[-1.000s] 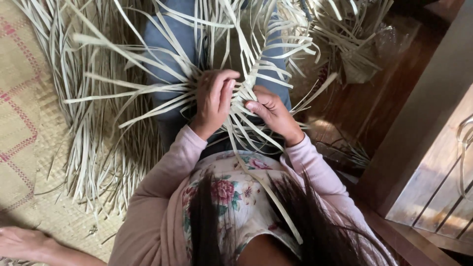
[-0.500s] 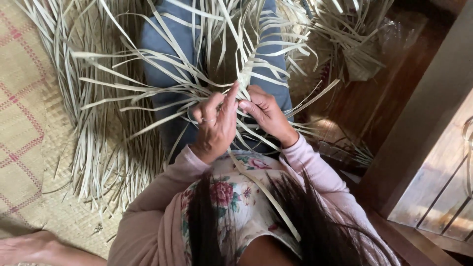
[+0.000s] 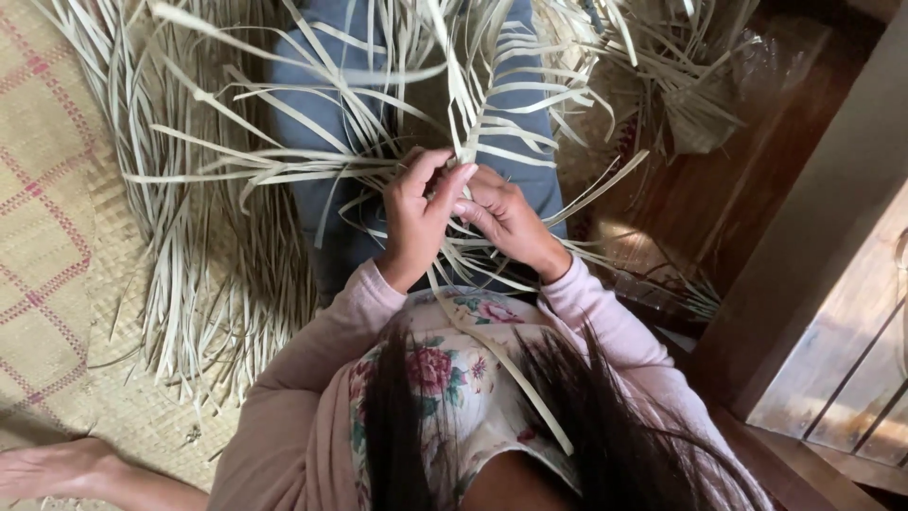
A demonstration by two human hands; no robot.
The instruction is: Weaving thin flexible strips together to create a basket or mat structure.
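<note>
Left hand (image 3: 416, 220) and right hand (image 3: 506, 220), fingers curled, pinch pale flat dried-leaf weaving strips (image 3: 463, 123) rising toward twelve o'clock over blue-trousered lap (image 3: 317, 114).

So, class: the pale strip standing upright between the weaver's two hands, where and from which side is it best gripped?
Probably low on the upright strip, just above the weave, where both hands already meet. Pinch its flat faces from either side; it is thin and ribbon-like, so higher up it would likely bend.

Support surface: dark wooden floor (image 3: 700, 203), visible at 2 to 3 o'clock. A woven mat (image 3: 47, 246) with pink checks covers it at 9 o'clock. Loose pale leaf strips (image 3: 203, 284) lie on the mat; a bundle (image 3: 695, 104), possibly woven, rests at 1 o'clock.
</note>
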